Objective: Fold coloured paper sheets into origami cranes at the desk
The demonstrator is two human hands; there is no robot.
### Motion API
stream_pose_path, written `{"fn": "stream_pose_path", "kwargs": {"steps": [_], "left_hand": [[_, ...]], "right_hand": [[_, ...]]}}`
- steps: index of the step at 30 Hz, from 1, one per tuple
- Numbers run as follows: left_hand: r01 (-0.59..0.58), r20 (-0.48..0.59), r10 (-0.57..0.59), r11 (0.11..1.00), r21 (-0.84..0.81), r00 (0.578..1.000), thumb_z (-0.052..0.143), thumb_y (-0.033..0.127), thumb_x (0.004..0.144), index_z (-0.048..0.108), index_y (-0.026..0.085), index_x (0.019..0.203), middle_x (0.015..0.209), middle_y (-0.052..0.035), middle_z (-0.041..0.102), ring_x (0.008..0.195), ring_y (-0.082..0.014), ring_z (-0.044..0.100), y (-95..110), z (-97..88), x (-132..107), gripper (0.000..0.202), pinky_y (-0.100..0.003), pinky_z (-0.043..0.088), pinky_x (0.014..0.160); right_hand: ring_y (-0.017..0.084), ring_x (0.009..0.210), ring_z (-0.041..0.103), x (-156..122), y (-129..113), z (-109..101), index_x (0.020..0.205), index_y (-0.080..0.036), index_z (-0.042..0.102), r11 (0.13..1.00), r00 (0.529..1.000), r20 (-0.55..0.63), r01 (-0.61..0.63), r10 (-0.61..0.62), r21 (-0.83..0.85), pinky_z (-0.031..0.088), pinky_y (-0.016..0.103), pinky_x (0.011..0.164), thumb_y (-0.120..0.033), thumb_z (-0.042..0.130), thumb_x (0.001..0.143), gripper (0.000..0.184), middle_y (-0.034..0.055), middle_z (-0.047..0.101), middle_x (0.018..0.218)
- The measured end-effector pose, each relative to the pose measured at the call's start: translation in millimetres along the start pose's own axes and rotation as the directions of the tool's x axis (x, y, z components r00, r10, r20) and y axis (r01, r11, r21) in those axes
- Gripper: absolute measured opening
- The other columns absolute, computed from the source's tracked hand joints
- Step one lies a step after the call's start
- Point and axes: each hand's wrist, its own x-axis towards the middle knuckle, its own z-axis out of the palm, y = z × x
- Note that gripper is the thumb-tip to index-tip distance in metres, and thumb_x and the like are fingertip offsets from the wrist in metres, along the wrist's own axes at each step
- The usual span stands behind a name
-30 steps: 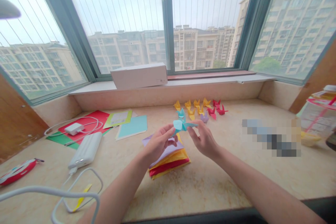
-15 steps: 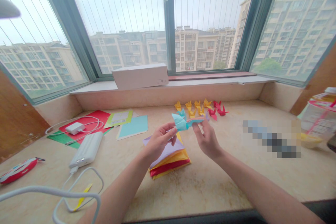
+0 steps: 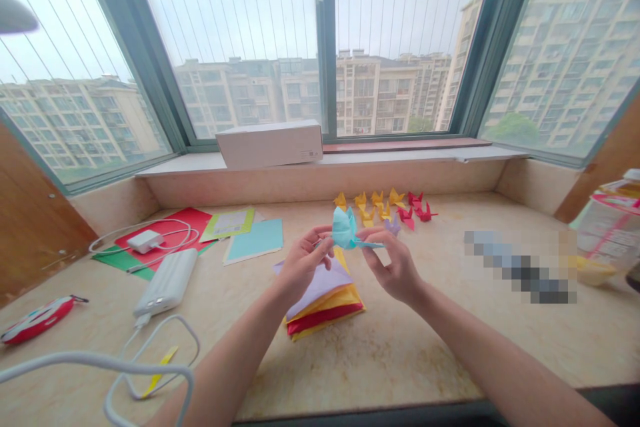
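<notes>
A light blue folded paper crane [image 3: 344, 229] is held up between my two hands over the middle of the counter. My left hand [image 3: 309, 257] pinches its left side with thumb and fingers. On the other side, my right hand [image 3: 395, 260] grips the thin pointed end. Beneath lies a stack of folded paper [image 3: 325, 300] in purple, yellow and red, partly covered by my left hand. Behind the blue crane stand several small finished cranes: yellow ones [image 3: 377, 199], red ones [image 3: 425, 212] and a pale purple one [image 3: 393, 225].
At left are a white power bank [image 3: 167, 280] with cables, a charger plug [image 3: 145, 240], coloured paper sheets [image 3: 255, 241] and a red-and-white object [image 3: 40, 321]. A white box [image 3: 270, 145] sits on the sill. A plastic cup [image 3: 605, 233] and a blurred-out item [image 3: 520, 267] are at right.
The blue crane has been turned and tilted, so its rounded body now faces up and its right end looks thinner. Both hands stay on it.
</notes>
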Motion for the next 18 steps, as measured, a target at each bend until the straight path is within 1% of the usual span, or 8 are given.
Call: {"fn": "stream_pose_path", "kwargs": {"steps": [3,5,6,8,11,13,15,18], "left_hand": [[-0.010,-0.003,0.010,1.000,0.016,1.000,0.076,0.039,0.079,0.071,0.019,0.109,0.086,-0.0048,0.067,0.070,-0.0125,0.053,1.3,-0.6,-0.3,0.037,-0.023,0.044,0.056],[-0.005,0.009,0.005,1.000,0.025,1.000,0.076,0.039,0.079,0.071,0.019,0.110,0.086,-0.0052,0.068,0.071,-0.0131,0.053,0.9,-1.3,-0.3,0.038,-0.023,0.045,0.058],[-0.004,0.015,0.004,1.000,0.031,1.000,0.076,0.039,0.079,0.072,0.018,0.110,0.086,-0.0054,0.068,0.071,-0.0134,0.053,0.2,-1.8,-0.3,0.038,-0.024,0.045,0.059],[-0.004,0.030,0.003,0.999,0.048,1.000,0.075,0.039,0.080,0.072,0.018,0.110,0.086,-0.0058,0.069,0.072,-0.0137,0.055,-1.8,-3.0,-0.2,0.037,-0.024,0.045,0.061],[-0.024,0.054,0.020,0.996,0.084,0.998,0.073,0.039,0.083,0.070,0.019,0.111,0.086,-0.0048,0.069,0.067,-0.0124,0.056,-5.7,-5.5,-0.1,0.035,-0.026,0.045,0.064],[-0.055,0.090,0.045,0.991,0.119,0.995,0.074,0.038,0.083,0.069,0.019,0.109,0.086,-0.0037,0.069,0.064,-0.0116,0.056,-8.3,-7.3,0.2,0.033,-0.027,0.045,0.066],[-0.093,0.150,0.070,0.984,0.154,0.986,0.074,0.036,0.083,0.069,0.018,0.106,0.088,-0.0039,0.068,0.066,-0.0121,0.057,-10.8,-8.9,0.5,0.030,-0.028,0.045,0.069],[-0.121,0.229,0.078,0.976,0.180,0.970,0.071,0.034,0.085,0.067,0.018,0.103,0.088,-0.0036,0.066,0.070,-0.0132,0.057,-13.8,-10.8,1.2,0.024,-0.029,0.046,0.072]], "right_hand": [[0.025,0.108,0.063,0.5,-1.0,-2.5,0.102,-0.023,0.061,0.998,0.996,0.090,-0.001,-0.004,0.055,0.050,0.043,0.092,-0.046,0.040,0.101,0.031,0.0113,0.068,0.112],[0.026,0.107,0.063,1.2,-0.9,-2.8,0.102,-0.022,0.064,0.991,0.995,0.099,-0.031,0.018,0.127,0.049,0.043,0.093,-0.054,0.025,0.102,0.050,0.0112,0.068,0.110],[0.025,0.105,0.063,1.6,-0.6,-2.4,0.101,-0.022,0.066,0.986,0.995,0.090,-0.049,0.035,0.157,0.050,0.042,0.092,-0.054,0.020,0.102,0.056,0.0108,0.069,0.106],[0.023,0.096,0.065,2.7,0.4,-0.7,0.097,-0.022,0.068,0.980,0.995,0.061,-0.092,0.083,0.176,0.051,0.039,0.086,-0.051,0.023,0.103,0.054,0.0090,0.068,0.097],[0.020,0.085,0.064,3.8,2.2,3.0,0.096,-0.021,0.068,0.979,0.985,0.045,-0.171,0.167,0.114,0.052,0.035,0.080,-0.042,0.041,0.102,0.035,0.0064,0.067,0.089],[0.020,0.087,0.064,4.0,2.9,4.7,0.099,-0.021,0.068,0.976,0.977,0.053,-0.210,0.207,0.062,0.052,0.034,0.079,-0.039,0.047,0.100,0.028,0.0069,0.067,0.093],[0.021,0.092,0.063,4.2,2.4,5.2,0.104,-0.020,0.069,0.971,0.970,0.069,-0.237,0.234,0.032,0.052,0.035,0.079,-0.038,0.048,0.099,0.027,0.0084,0.067,0.100],[0.023,0.101,0.062,4.9,-0.2,3.9,0.105,-0.020,0.069,0.972,0.969,0.085,-0.233,0.231,0.016,0.052,0.037,0.085,-0.037,0.050,0.099,0.027,0.0101,0.065,0.106]]}}
